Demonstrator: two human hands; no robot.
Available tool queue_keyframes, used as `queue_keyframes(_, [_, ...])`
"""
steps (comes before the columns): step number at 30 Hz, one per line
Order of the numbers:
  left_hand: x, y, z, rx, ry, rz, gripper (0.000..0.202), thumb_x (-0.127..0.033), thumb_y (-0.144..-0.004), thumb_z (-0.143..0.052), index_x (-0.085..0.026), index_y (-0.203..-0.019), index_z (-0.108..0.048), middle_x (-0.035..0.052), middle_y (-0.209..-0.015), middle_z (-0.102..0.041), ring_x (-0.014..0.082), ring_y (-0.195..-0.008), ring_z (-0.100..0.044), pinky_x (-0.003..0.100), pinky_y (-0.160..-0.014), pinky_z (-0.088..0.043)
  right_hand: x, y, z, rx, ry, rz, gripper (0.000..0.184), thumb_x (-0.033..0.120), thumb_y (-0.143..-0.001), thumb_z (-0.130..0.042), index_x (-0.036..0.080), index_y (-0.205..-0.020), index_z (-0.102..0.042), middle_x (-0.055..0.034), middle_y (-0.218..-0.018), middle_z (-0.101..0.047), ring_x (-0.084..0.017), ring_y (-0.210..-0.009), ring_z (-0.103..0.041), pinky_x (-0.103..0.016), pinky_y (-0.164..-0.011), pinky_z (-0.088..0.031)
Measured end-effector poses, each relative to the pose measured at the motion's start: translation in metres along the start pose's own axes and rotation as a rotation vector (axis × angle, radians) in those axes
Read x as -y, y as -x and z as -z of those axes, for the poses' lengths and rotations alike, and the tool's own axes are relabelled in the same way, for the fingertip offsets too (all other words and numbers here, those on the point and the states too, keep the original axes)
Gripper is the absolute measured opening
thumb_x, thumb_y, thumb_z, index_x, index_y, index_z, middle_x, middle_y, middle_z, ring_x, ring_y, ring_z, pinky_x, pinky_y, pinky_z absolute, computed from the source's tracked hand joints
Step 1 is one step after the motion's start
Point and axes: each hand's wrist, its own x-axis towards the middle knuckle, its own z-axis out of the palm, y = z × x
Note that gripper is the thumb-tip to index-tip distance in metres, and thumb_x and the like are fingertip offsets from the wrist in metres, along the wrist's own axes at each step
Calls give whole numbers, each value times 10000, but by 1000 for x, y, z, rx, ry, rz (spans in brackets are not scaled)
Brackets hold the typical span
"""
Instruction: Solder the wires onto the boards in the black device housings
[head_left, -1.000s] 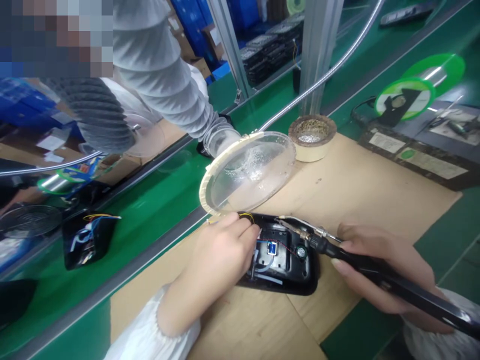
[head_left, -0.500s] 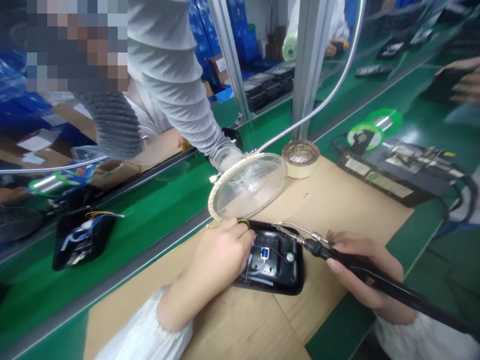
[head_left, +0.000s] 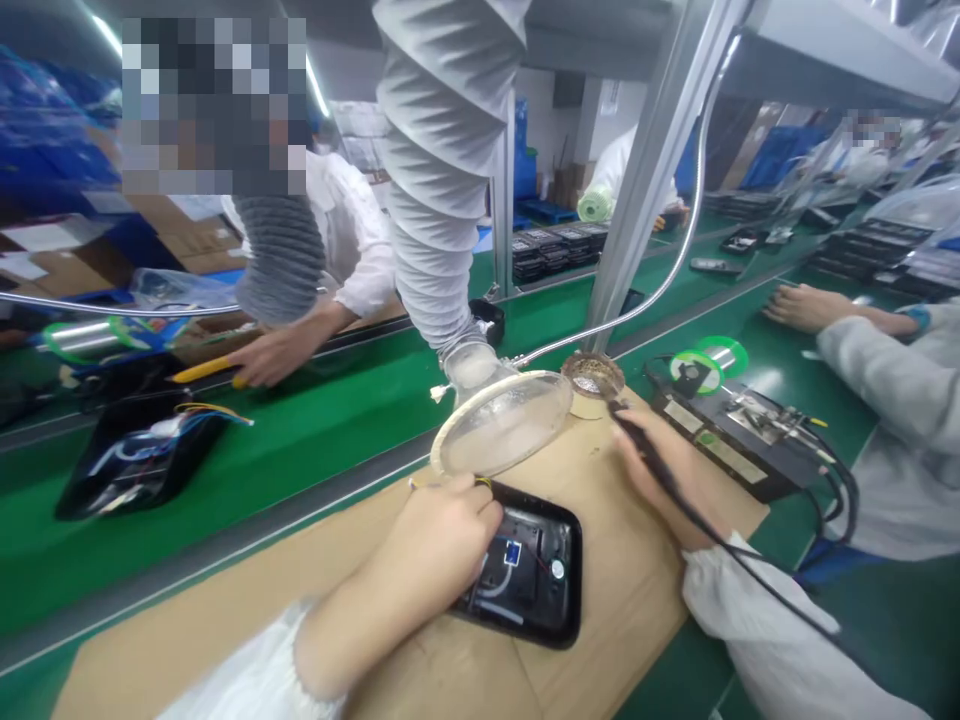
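**Soldering iron (head_left: pixel 649 462) raised over an open black casing (head_left: pixel 525 580) on a cardboard mat (head_left: pixel 637 580)**

The right hand (head_left: pixel 667 475) pinches the iron in a narrow pencil grip, tip near a tape-wrapped cup of brass wool (head_left: pixel 592 378). The left hand (head_left: pixel 427 545) curls over the casing's top edge; whether it holds anything there, I cannot tell. A round clear magnifier (head_left: pixel 499 425) hangs just above. Across the green bench (head_left: pixel 225 500), a co-worker's hand (head_left: pixel 277 355) rests on a yellow-handled tool (head_left: pixel 202 372), with a fume hose (head_left: pixel 442 200) and more workstations beyond.

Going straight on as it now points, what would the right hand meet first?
The right hand's black soldering iron would probably first meet the round beige tape ring holding metal wool; depth is unclear.
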Motion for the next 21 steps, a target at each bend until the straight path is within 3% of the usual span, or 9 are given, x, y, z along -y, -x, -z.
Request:
queue_keyframes(3, [-1, 0, 0, 21, 11, 4, 125, -51, -828, -636, -155, -761, -643, 50, -756, -661, 244, -739, -612, 307, -551, -473, -2, 9, -10, 28, 16, -27, 212, 357, -933, -673, 225, -1097, -698, -72, -1030, -755, -251, -905, -737, -365, -807, -614])
queue_keyframes(8, [-1, 1, 4, 50, 6, 6, 108, -65, -847, -614, -152, -796, -653, 63, -815, -656, 247, -768, -624, 325, -591, -519, 6, 14, -4, -10, 16, -82, 206, 372, -955, -634, 204, -1059, -691, -83, -1018, -749, -257, -916, -732, -379, -799, -604])
queue_keyframes(16, [1, 2, 8, 50, 37, 20, 152, -104, -923, -531, -122, -895, -679, 178, -1375, -577, 289, -1014, -672, 440, -800, -611, 11, 13, -3, 42, -46, -108, 198, 373, -931, -652, 223, -1049, -701, -83, -1030, -747, -257, -915, -730, -387, -804, -595])
queue_keyframes(21, [2, 2, 3, 13, 36, 6, 160, -97, -953, -535, -114, -920, -691, 140, -1250, -683, 281, -1063, -670, 449, -890, -612, 15, 13, 0, 74, -64, -134, 199, 389, -948, -630, 233, -1057, -690, -73, -1026, -742, -253, -920, -724, -379, -795, -601])
